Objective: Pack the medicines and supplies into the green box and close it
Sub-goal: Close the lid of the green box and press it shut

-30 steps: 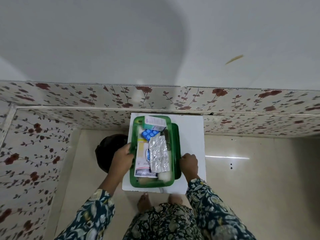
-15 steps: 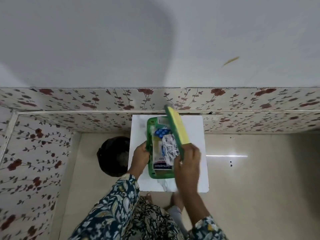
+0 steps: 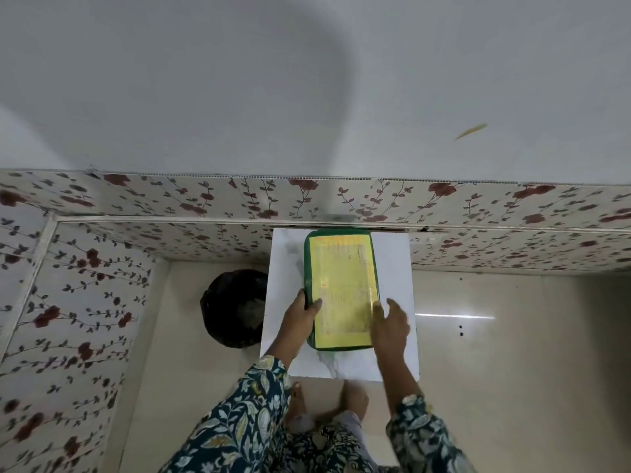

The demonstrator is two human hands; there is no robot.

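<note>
The green box (image 3: 341, 348) lies on the small white table (image 3: 392, 268) with its lid down. The lid (image 3: 341, 285) carries a large yellow printed label and hides the medicines inside. My left hand (image 3: 300, 317) grips the box's near left edge, thumb on top of the lid. At the lid's near right edge, my right hand (image 3: 391, 324) rests with its fingers spread and touching the rim.
The white table stands against a low ledge with red flower pattern (image 3: 205, 203). A black bin (image 3: 235, 308) sits on the tiled floor just left of the table. My feet (image 3: 355, 397) show below the table's near edge.
The lid, held up on edge by my right hand, has swung down flat over the box. The medicines are now covered. My left hand stays on the left side.
</note>
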